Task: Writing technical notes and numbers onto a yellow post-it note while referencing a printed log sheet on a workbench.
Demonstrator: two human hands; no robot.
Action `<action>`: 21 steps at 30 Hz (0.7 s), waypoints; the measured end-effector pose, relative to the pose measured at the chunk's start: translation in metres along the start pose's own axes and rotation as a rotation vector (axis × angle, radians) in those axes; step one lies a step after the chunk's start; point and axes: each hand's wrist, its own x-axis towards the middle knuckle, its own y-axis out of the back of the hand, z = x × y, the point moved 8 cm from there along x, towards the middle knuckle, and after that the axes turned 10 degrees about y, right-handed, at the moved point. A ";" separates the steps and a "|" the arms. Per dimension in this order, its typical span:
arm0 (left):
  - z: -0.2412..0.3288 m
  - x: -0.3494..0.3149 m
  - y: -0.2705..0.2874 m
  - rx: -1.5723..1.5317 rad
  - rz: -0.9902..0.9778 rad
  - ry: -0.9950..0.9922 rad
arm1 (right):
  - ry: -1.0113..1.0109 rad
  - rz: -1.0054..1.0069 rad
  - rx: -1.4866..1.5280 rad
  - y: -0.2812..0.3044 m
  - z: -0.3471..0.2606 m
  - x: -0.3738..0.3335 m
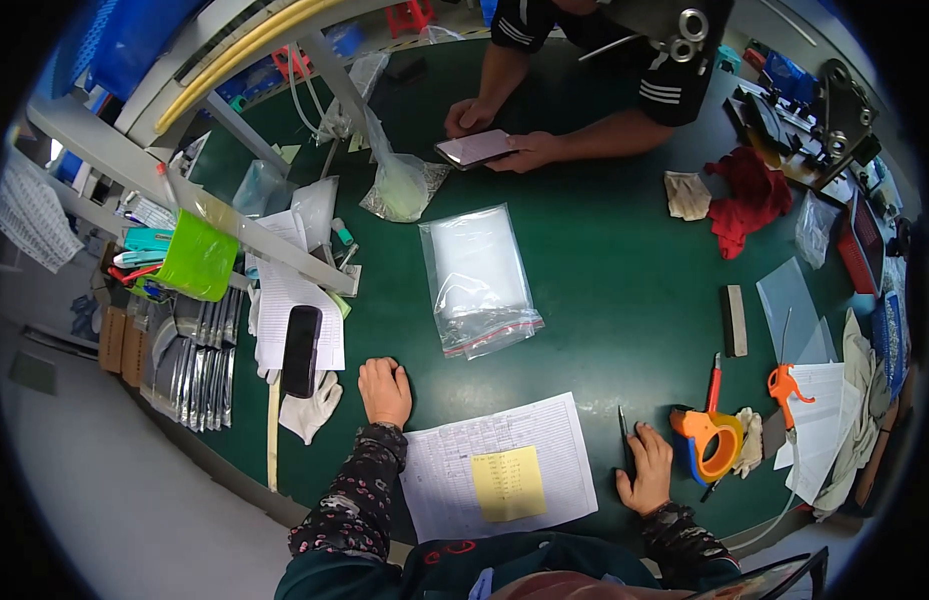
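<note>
Now, at the green table [604, 290]:
Left hand [385, 392]: loosely curled, fingers together, resting on the table; just left of the printed sheet [496, 465]; holding nothing
Right hand [646, 470]: flat by the sheet's right edge; fingers pinching a dark pen [624, 440], tip pointing away
Printed sheet: lying between both hands near the table's front edge; yellow note [508, 483] stuck on it
Clear bags [477, 280]: stacked beyond the sheet, mid-table, well apart from both hands
Black phone [301, 350]: on papers, left of the left hand; white glove [312, 408] beside it
Orange tape dispenser [709, 440]: just right of the right hand
Other person: across the table, both hands on a phone [474, 148]
</note>
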 end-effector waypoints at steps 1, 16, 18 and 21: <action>0.000 0.000 0.000 -0.001 0.001 0.002 | 0.002 -0.002 0.002 0.001 0.000 0.000; -0.001 -0.002 0.000 -0.016 -0.004 0.000 | -0.015 -0.035 0.006 -0.003 0.004 -0.004; 0.000 -0.002 0.001 -0.021 0.007 0.001 | -0.012 -0.034 0.001 -0.002 0.004 -0.003; -0.001 -0.001 0.000 -0.017 -0.003 -0.001 | -0.013 -0.041 0.002 -0.003 0.005 -0.002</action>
